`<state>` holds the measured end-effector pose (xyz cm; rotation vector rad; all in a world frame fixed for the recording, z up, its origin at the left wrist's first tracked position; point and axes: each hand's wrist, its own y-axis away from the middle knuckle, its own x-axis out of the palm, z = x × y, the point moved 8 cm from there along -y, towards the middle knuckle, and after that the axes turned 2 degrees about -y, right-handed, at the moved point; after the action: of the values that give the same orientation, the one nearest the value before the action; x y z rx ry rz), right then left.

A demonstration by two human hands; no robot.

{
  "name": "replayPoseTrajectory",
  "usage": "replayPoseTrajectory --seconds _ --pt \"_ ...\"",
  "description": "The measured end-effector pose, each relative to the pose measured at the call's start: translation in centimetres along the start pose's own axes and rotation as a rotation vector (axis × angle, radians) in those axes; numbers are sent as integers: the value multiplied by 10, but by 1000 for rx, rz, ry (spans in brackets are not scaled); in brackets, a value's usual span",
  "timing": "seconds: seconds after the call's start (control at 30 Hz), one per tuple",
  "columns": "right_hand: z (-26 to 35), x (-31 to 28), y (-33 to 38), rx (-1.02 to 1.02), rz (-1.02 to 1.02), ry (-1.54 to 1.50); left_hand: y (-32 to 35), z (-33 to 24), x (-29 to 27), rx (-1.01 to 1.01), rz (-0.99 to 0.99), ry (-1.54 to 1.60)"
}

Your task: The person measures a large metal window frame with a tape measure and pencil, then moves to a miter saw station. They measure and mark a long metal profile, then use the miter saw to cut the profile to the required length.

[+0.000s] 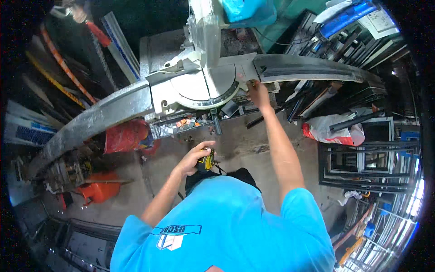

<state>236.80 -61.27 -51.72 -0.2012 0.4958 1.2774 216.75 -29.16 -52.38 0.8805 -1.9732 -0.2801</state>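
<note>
Gripping a yellow tape measure (pixel 206 162) in the closed left hand (pixel 195 159), the person pinches its tip with the right hand (pixel 257 92) against the long dark profile (pixel 312 68) on the saw's desk (pixel 199 86). That profile looks stiff, long and unwieldy, best held near the saw.

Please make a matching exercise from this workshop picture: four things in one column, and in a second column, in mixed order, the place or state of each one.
Things:
1. yellow tape measure
2. right hand
3. orange container
4. dark metal profile

Places or states:
A. on the floor, at the person's left
B. held in the left hand
C. lies on the saw bench, right of the mitre saw
D. reaches out to the saw table's right edge

Pairs: 1-B, 2-D, 3-A, 4-C
</note>
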Motion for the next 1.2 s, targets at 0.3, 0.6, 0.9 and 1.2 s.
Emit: replayPoseTrajectory --seconds 0.3,0.6,0.9,1.2 --pt "93 -110 -41 -470 -213 728 17 -52 -33 77 -244 -423" --pt "1 -173 -137 -470 75 863 21 -121 -7 245 -591 -488" --pt "127 -162 -39 -821 198 939 -139 -166 65 292 -381 -604" --pt "156 -115 2 -888 269 708 -125 -180 77 341 -441 -727"
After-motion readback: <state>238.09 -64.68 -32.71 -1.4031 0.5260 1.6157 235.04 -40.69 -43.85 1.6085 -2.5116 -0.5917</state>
